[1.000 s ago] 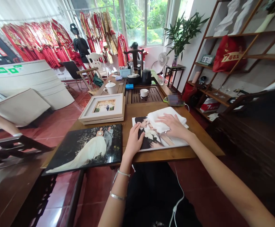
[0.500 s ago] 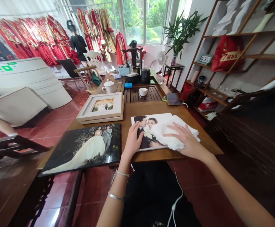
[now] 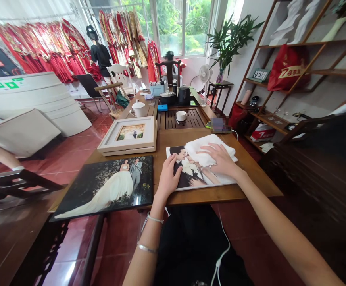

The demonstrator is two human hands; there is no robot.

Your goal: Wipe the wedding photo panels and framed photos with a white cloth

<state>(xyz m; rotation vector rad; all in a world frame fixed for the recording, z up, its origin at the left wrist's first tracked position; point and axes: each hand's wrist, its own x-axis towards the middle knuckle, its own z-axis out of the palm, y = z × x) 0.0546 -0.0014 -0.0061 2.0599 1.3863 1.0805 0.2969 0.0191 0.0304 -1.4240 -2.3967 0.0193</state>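
A wedding photo panel of a couple lies flat near the table's front edge. My left hand rests on its left side, with fingers stretched out flat and the thumb apart. My right hand presses a bunched white cloth onto the upper right of the panel, fingers spread over the cloth. Cloth and hand hide part of the picture. To the left lies a larger dark photo panel of a couple, its lower left corner reaching past the table edge.
Pale framed pictures are stacked behind the dark panel. A lidded white cup, a tea tray with a white teacup, and a phone with a cable stand farther back. Shelves rise at the right. Two people are in the background.
My right hand has slid the white cloth up and to the left across the photo panel, uncovering its lower right part. My left hand stays in place.
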